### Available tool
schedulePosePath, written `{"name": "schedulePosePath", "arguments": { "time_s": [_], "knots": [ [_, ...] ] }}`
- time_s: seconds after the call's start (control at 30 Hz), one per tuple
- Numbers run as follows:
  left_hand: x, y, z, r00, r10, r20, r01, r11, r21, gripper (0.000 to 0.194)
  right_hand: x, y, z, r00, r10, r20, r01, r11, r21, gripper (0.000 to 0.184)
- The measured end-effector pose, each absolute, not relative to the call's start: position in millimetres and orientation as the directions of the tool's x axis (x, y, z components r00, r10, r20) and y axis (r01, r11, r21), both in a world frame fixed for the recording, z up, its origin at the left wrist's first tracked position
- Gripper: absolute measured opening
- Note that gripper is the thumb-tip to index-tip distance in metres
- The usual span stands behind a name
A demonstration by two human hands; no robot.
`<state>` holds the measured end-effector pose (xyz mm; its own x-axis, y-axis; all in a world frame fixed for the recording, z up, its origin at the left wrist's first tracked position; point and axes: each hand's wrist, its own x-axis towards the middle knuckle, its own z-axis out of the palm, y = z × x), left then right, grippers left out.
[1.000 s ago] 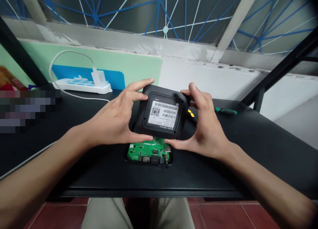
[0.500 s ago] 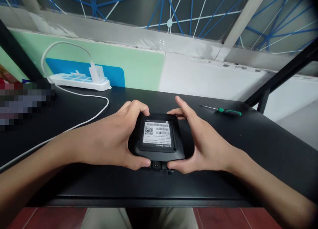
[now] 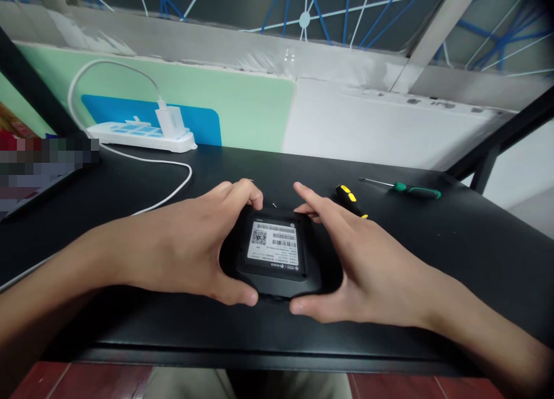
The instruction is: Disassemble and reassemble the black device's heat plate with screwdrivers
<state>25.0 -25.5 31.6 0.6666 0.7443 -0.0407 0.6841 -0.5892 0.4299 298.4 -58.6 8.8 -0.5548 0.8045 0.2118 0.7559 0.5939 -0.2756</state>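
Note:
A black set-top box (image 3: 312,275) with rounded corners lies at the middle of the table, its underside up. The white label (image 3: 273,246) on it carries a QR code and barcodes. My left hand (image 3: 201,237) grips the box's left side, thumb at the near edge and curled fingers at the far edge. Around the right side is my right hand (image 3: 361,260), with its thumb at the near edge, some fingers at the far corner and the index finger raised. Just beyond the box is a tiny metal screw (image 3: 274,205).
Behind my right hand lies a black and yellow handle (image 3: 346,197), partly hidden. A green-handled screwdriver (image 3: 418,190) rests farther right. At the back left, a white power strip (image 3: 142,138) holds a charger (image 3: 170,122) with a white cable (image 3: 173,166). The table's front edge (image 3: 259,355) runs below my hands.
The box and both hands have come lower in the view, and the ports at its near edge are now mostly hidden. The black and yellow handle and the tiny screw have come into sight.

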Motion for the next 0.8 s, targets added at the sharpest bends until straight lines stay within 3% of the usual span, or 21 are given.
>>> {"name": "schedulePosePath", "arguments": {
  "time_s": [0.27, 0.8],
  "knots": [
    [27.4, -26.1, 35.1, 0.636, 0.761, -0.128, 0.708, -0.509, 0.49, 0.085, 298.9, -55.1, 10.4, -0.573, 0.797, 0.19, 0.73, 0.602, -0.323, 0.134],
    [28.0, -25.8, 33.2, 0.692, 0.719, -0.062, 0.655, -0.589, 0.473, 0.089, 301.9, -54.3, 8.7, -0.561, 0.813, 0.154, 0.727, 0.573, -0.379, 0.134]
  ]
}}
